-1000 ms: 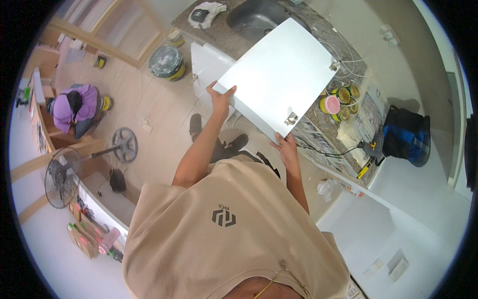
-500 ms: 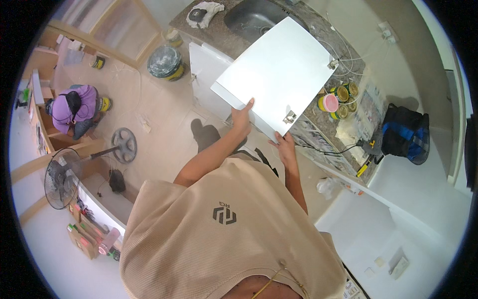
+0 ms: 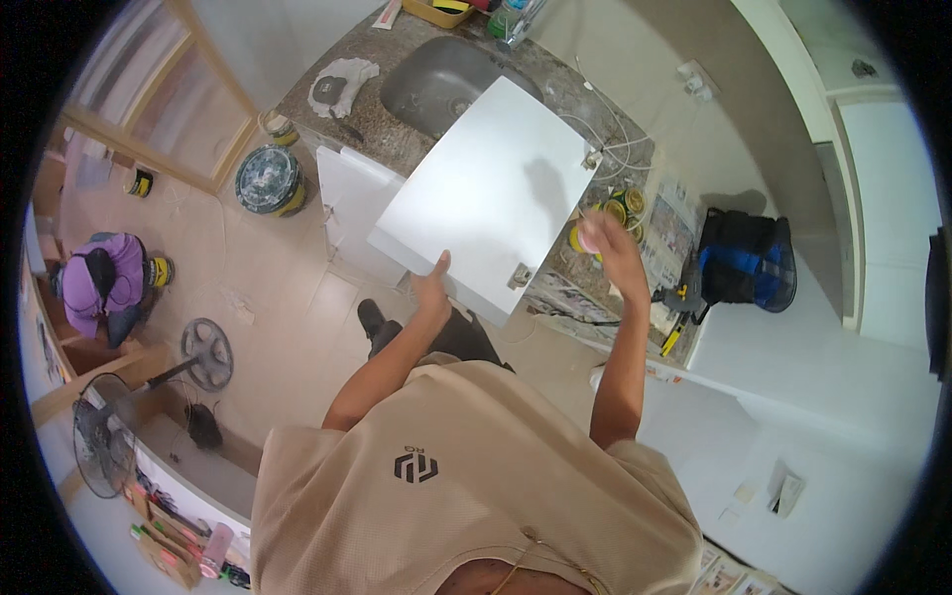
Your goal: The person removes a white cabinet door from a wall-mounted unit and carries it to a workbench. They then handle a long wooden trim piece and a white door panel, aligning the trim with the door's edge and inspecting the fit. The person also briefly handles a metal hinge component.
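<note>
My left hand (image 3: 432,288) grips the near edge of a white cabinet door (image 3: 476,188), thumb on top and fingers underneath. The door lies tilted across the counter's front edge and partly covers the sink (image 3: 436,89). Two metal hinges sit along its right side: a near hinge (image 3: 520,277) and a far hinge (image 3: 592,159). My right hand (image 3: 617,254) is off the door, over the counter beside several small paint cans (image 3: 625,203). Its fingers look loosely apart and partly hide a pink-topped can (image 3: 586,238); I see nothing held in them.
A blue-black bag (image 3: 749,258) and a power tool (image 3: 682,296) stand right of the newspaper. On the floor are a large bucket (image 3: 270,180) and a standing fan (image 3: 104,436). A person in purple (image 3: 104,283) crouches at far left. White cloth (image 3: 342,87) lies beside the sink.
My right hand has let go of the door's near corner and moved right, up to the paint cans. My left hand still holds the door. The whole view has shifted.
</note>
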`<action>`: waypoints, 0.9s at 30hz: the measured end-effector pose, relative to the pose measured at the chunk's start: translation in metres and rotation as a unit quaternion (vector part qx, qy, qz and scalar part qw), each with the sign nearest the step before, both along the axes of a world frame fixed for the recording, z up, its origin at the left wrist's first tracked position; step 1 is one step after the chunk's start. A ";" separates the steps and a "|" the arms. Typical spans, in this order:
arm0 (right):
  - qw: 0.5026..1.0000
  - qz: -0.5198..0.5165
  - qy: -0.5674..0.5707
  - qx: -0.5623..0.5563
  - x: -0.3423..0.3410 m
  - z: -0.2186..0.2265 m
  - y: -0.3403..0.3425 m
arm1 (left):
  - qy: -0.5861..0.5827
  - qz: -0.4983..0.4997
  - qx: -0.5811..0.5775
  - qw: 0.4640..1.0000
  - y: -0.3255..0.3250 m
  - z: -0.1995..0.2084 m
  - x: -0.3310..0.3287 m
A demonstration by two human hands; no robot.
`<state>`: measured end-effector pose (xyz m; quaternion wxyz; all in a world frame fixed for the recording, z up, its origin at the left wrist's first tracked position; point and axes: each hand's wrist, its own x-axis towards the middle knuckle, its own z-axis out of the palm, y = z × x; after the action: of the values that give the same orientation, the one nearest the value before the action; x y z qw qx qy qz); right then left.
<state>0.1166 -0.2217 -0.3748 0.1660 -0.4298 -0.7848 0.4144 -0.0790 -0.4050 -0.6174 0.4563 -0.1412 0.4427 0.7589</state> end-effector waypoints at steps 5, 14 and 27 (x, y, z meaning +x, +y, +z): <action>0.972 0.045 -0.132 0.190 -0.078 -0.100 0.182 | 0.079 0.011 -0.047 0.996 0.006 0.031 0.001; 0.918 0.009 -0.347 0.195 -0.129 -0.207 0.297 | 0.129 0.118 -0.134 0.976 0.017 0.019 0.009; 0.992 0.054 -0.105 0.041 -0.148 -0.124 0.276 | 0.250 0.207 -0.163 0.932 -0.036 0.094 0.005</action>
<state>-0.0311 0.0543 -0.4987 0.0776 -0.4203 -0.8364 0.3431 -0.0745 -0.4411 -0.5238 0.1351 -0.1079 0.6207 0.7648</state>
